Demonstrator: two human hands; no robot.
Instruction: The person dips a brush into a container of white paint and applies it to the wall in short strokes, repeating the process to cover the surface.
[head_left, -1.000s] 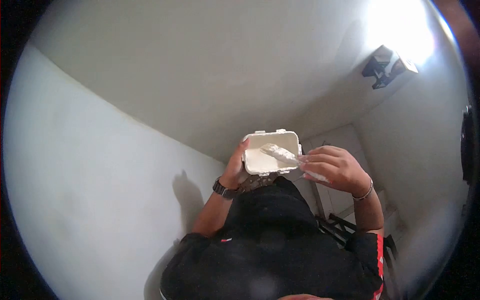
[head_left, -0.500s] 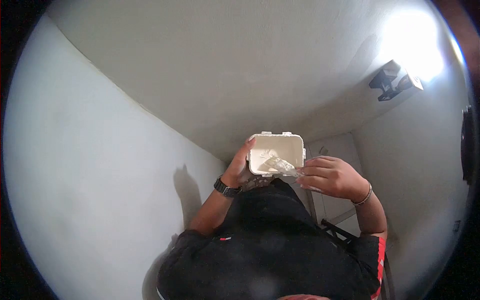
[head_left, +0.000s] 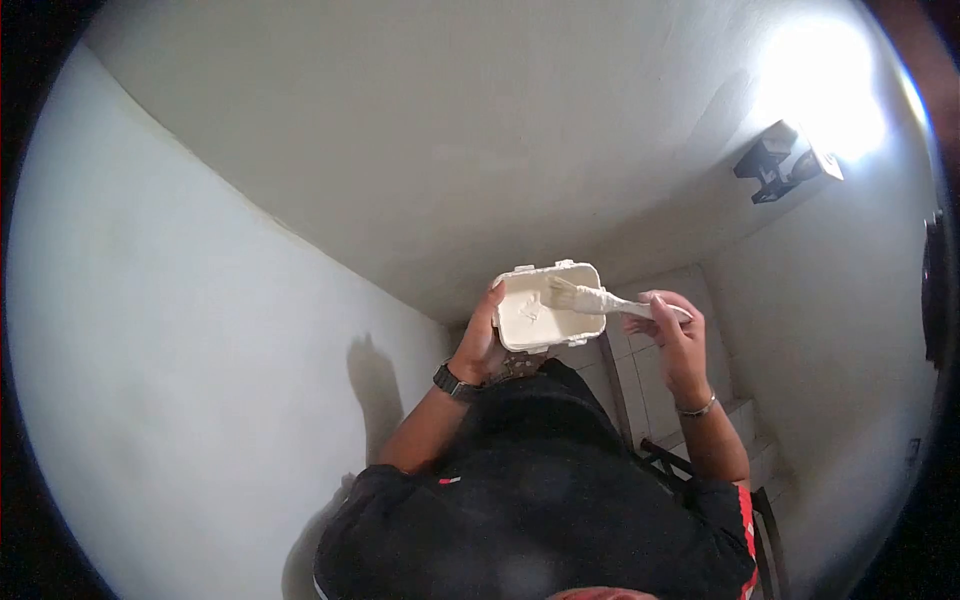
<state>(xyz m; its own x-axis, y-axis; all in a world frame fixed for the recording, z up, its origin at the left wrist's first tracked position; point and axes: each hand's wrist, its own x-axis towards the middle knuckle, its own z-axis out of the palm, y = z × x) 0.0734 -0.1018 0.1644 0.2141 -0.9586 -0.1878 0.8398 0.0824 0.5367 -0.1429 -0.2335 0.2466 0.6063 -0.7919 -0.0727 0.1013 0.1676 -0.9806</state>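
My left hand (head_left: 480, 335) grips a cream-coloured plastic tub (head_left: 551, 345) by its left side, thumb on the rim. White paint (head_left: 528, 308) lies in the bottom, and dried smears coat the rim. Between the fingers and thumb of my right hand (head_left: 680, 335) is the pale handle of a paintbrush (head_left: 608, 303). Its paint-coated bristles point left, over the tub's opening. The tub tilts toward me, so its inside shows.
A pale wall (head_left: 200, 330) rises close on my left, and a grey wall (head_left: 480, 130) stands ahead. A bright lamp (head_left: 785, 165) is at upper right. Tiled steps (head_left: 690, 290) and a dark railing (head_left: 668, 458) lie below right.
My right hand has turned upright and shifted slightly right. The brush has swung from low in the tub to a nearly level position over it. The tub has tilted a little.
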